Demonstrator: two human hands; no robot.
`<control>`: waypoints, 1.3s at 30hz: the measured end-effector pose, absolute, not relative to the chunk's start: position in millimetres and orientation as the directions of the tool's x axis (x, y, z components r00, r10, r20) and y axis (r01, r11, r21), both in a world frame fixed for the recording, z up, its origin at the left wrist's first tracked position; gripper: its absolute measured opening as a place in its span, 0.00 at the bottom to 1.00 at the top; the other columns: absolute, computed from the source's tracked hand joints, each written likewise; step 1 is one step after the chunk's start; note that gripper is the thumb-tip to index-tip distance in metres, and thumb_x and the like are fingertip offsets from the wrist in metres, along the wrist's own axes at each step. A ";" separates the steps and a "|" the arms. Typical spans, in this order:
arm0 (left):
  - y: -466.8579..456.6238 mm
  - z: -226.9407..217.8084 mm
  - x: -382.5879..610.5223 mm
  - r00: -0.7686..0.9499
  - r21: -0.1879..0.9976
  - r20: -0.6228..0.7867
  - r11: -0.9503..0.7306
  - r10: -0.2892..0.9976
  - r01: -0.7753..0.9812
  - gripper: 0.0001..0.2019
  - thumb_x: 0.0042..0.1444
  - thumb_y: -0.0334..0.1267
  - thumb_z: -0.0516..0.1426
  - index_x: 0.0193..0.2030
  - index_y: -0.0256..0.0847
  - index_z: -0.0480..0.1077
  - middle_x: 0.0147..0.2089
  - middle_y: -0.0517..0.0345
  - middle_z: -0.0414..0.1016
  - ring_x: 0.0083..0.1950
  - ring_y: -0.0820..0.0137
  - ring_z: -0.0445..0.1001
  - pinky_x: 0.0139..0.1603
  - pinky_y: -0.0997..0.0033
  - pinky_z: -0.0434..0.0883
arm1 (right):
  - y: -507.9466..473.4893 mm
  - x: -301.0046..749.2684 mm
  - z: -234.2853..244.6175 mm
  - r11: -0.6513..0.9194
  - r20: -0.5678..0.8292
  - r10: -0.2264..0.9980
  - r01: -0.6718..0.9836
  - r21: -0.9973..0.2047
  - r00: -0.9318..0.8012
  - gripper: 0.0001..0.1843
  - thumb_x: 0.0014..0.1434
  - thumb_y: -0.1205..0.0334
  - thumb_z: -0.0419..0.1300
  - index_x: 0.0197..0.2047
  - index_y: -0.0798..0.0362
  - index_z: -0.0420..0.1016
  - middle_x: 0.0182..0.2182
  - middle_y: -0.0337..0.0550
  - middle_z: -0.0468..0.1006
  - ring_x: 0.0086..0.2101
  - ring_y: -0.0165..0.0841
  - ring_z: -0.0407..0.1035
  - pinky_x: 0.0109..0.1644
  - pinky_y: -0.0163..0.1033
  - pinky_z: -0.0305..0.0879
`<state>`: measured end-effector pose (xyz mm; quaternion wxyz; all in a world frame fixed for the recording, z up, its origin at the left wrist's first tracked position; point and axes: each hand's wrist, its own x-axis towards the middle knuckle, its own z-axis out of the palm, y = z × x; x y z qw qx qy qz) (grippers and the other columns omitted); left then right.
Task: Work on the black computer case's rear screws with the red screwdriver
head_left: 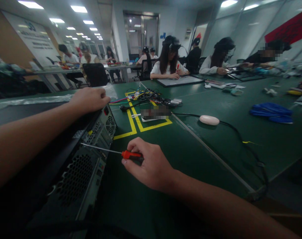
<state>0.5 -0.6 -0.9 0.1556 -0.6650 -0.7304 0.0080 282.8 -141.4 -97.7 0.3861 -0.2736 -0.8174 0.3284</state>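
A black computer case (28,122) lies on the left, its rear panel with vents and ports facing right. My right hand (151,164) is closed on the handle of a red-and-black screwdriver (132,154). The long thin shaft points left, and its tip is at the edge of the case's rear panel, by the honeycomb vent. On top of the case, near its far rear corner, rests my left hand (89,99) with its fingers curled in. Whatever those fingers hold, if anything, is hidden from me.
Tangled cables (151,96) and a white-edged device (154,114) lie beyond the case, around yellow tape (155,126). A black cord with a pale oval piece (209,120) crosses the green table (203,159). Blue cloth (271,112) lies to the right. Several people sit across.
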 end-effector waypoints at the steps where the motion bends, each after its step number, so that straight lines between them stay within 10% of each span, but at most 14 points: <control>1: -0.7 -0.6 0.8 -0.066 -0.217 0.214 0.114 0.974 0.970 0.30 0.66 0.54 0.44 0.56 0.36 0.78 0.52 0.33 0.82 0.54 0.43 0.80 0.53 0.47 0.74 | -141.2 282.9 -97.1 0.641 0.457 0.695 0.190 -0.743 -0.555 0.08 0.65 0.59 0.65 0.44 0.49 0.71 0.35 0.39 0.81 0.34 0.33 0.74 0.39 0.39 0.66; 39: 0.7 -1.4 0.1 -0.059 -0.244 0.218 0.113 0.974 0.963 0.29 0.66 0.53 0.44 0.56 0.36 0.77 0.52 0.33 0.82 0.55 0.41 0.80 0.53 0.48 0.74 | -140.9 283.3 -95.1 0.643 0.469 0.696 0.181 -0.744 -0.544 0.09 0.68 0.55 0.66 0.44 0.52 0.78 0.35 0.40 0.81 0.32 0.31 0.72 0.38 0.38 0.64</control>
